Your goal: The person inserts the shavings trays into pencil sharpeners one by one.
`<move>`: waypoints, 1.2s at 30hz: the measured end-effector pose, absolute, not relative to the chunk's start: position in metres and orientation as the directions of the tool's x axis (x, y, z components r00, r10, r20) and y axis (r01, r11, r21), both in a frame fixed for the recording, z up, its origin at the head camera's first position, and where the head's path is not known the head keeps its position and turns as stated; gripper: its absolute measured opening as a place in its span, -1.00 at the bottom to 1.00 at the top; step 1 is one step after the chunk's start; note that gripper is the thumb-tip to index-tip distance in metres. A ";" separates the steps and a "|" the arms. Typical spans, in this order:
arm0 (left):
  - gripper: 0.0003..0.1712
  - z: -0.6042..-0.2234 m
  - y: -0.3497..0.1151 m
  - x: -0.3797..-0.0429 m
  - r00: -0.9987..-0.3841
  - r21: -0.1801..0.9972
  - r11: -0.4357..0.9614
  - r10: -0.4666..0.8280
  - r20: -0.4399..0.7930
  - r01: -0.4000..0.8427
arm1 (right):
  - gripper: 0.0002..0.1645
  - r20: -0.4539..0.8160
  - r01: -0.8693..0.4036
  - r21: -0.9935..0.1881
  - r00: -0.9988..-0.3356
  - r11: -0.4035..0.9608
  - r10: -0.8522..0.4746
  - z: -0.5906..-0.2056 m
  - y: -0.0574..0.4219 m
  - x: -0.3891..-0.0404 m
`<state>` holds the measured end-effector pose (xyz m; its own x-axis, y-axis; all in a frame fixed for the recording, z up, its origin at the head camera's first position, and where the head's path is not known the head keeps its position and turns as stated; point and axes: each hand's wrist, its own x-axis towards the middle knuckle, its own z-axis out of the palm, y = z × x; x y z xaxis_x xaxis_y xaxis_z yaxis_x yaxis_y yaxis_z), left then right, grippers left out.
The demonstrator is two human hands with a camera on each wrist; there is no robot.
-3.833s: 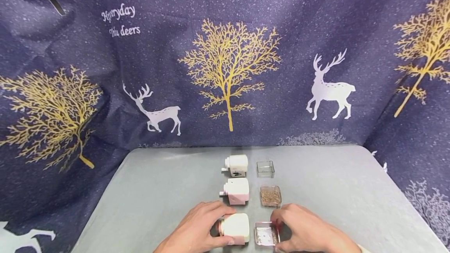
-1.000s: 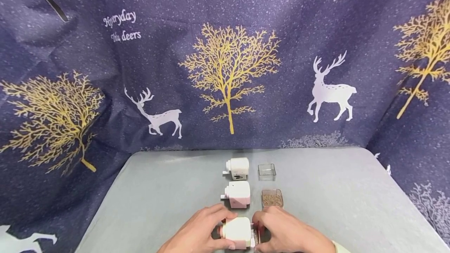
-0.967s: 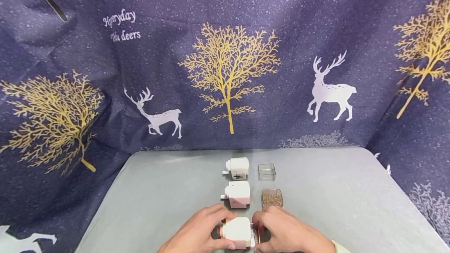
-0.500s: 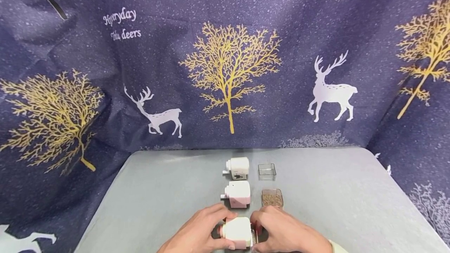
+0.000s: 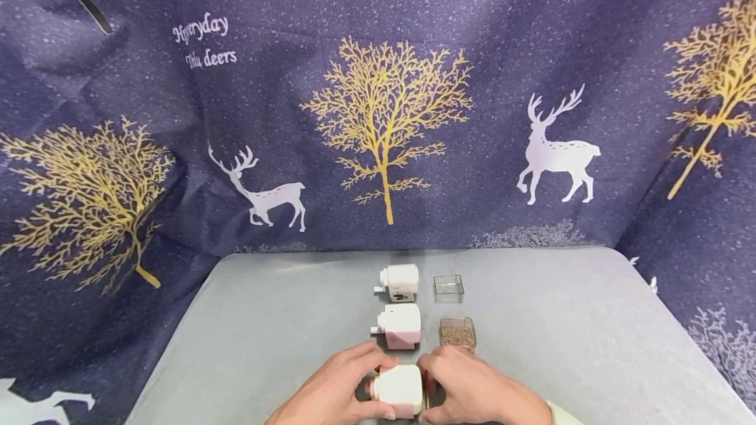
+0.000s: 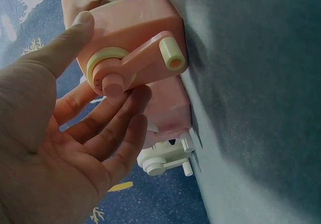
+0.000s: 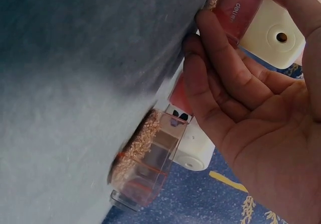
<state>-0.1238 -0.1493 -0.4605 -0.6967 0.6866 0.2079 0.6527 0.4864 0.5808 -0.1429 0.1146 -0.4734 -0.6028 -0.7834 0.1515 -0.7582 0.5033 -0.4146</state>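
Observation:
In the head view my left hand (image 5: 336,385) grips the nearest crank pencil sharpener (image 5: 399,385), thumb and fingers on opposite sides. It has a cream end and a pink body, and the left wrist view shows its crank handle (image 6: 173,53) with a pale yellow knob. My right hand (image 5: 472,387) pinches a clear reddish shavings drawer (image 7: 241,10) against the sharpener's right side. Wood shavings show inside the drawer. From the head view the drawer is mostly hidden by the right hand and sharpener; how deep it sits is hard to tell.
Behind stand a pink-and-white sharpener (image 5: 402,328) and a white sharpener (image 5: 400,283) in a row. Right of them lie a clear drawer full of shavings (image 5: 457,334) and another clear drawer (image 5: 449,288). The grey table (image 5: 549,320) ends at a dark blue printed cloth (image 5: 354,235).
My right hand has moved left, bringing the drawer from the tabletop beside the sharpener up into its right side. The left hand keeps its grip on the sharpener.

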 end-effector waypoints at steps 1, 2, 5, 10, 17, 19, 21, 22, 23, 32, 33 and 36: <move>-0.45 -0.460 -0.149 -0.124 -0.697 0.578 0.488 0.686 0.210 0.654 | -0.60 0.152 -0.759 -0.414 -0.602 0.503 -0.784 -0.473 0.114 -0.143; -0.45 -0.460 -0.149 -0.124 -0.696 0.577 0.486 0.686 0.213 0.656 | -0.60 0.153 -0.760 -0.413 -0.601 0.502 -0.784 -0.473 0.114 -0.143; -0.44 -0.460 -0.149 -0.124 -0.694 0.582 0.481 0.688 0.212 0.655 | -0.59 0.158 -0.766 -0.400 -0.598 0.503 -0.785 -0.473 0.113 -0.144; -0.44 -0.461 -0.149 -0.123 -0.691 0.587 0.472 0.688 0.222 0.658 | -0.57 0.140 -0.756 -0.403 -0.608 0.516 -0.781 -0.474 0.111 -0.144; -0.43 -0.461 -0.149 -0.123 -0.688 0.590 0.466 0.691 0.224 0.660 | -0.57 0.158 -0.762 -0.400 -0.605 0.510 -0.780 -0.476 0.108 -0.144; -0.44 -0.460 -0.149 -0.123 -0.692 0.599 0.467 0.691 0.212 0.650 | -0.57 0.168 -0.767 -0.390 -0.604 0.510 -0.779 -0.477 0.107 -0.143; -0.44 -0.459 -0.149 -0.123 -0.695 0.607 0.468 0.690 0.202 0.642 | -0.58 0.157 -0.756 -0.408 -0.610 0.512 -0.776 -0.477 0.106 -0.142; -0.44 -0.459 -0.150 -0.123 -0.696 0.609 0.469 0.690 0.199 0.640 | -0.60 0.129 -0.731 -0.444 -0.625 0.519 -0.770 -0.476 0.106 -0.141; -0.44 -0.459 -0.150 -0.123 -0.696 0.610 0.470 0.690 0.198 0.638 | -0.62 0.107 -0.709 -0.473 -0.635 0.523 -0.765 -0.476 0.105 -0.141; -0.43 -0.460 -0.149 -0.124 -0.682 0.577 0.464 0.692 0.238 0.672 | -0.63 0.126 -0.676 -0.541 -0.654 0.501 -0.746 -0.476 0.104 -0.136; -0.43 -0.460 -0.149 -0.124 -0.683 0.582 0.463 0.692 0.234 0.669 | -0.64 0.126 -0.675 -0.544 -0.653 0.499 -0.747 -0.476 0.104 -0.136; -0.44 -0.459 -0.149 -0.124 -0.687 0.591 0.467 0.693 0.218 0.658 | -0.65 0.128 -0.685 -0.525 -0.650 0.504 -0.749 -0.475 0.104 -0.137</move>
<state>-0.1240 -0.1486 -0.4590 -0.6874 0.6929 0.2175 0.6577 0.4669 0.5911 -0.1370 0.1042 -0.4754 -0.6496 -0.7494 0.1281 -0.6854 0.5044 -0.5251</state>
